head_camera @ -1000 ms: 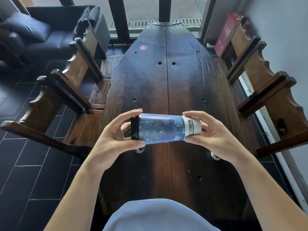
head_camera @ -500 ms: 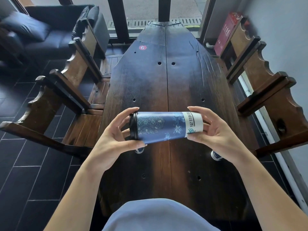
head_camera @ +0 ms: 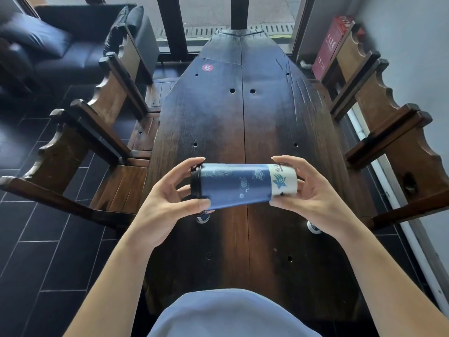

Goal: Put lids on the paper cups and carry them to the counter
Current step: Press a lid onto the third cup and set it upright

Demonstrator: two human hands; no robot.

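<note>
A tall blue patterned paper cup [head_camera: 239, 184] with a white band at its base lies sideways in the air above the dark wooden table [head_camera: 243, 122]. A black lid [head_camera: 195, 182] sits on its mouth at the left end. My left hand [head_camera: 167, 203] grips the lid end with thumb below and fingers over the rim. My right hand [head_camera: 313, 195] holds the white base end. Two other small blue-and-white objects, one under my left hand [head_camera: 202, 218] and one under my right wrist [head_camera: 313, 227], show on the table, mostly hidden.
Heavy wooden chairs [head_camera: 97, 132] line the table's left side and more chairs [head_camera: 388, 132] its right. A black sofa [head_camera: 63, 45] stands at the far left. A red box [head_camera: 328, 45] leans by the window at the far right. A red "6" sticker [head_camera: 207, 67] marks the table.
The cup has been lifted slightly and rolled about its long axis between both hands; a blue logo on the white band now faces up. Both hands keep their hold.
</note>
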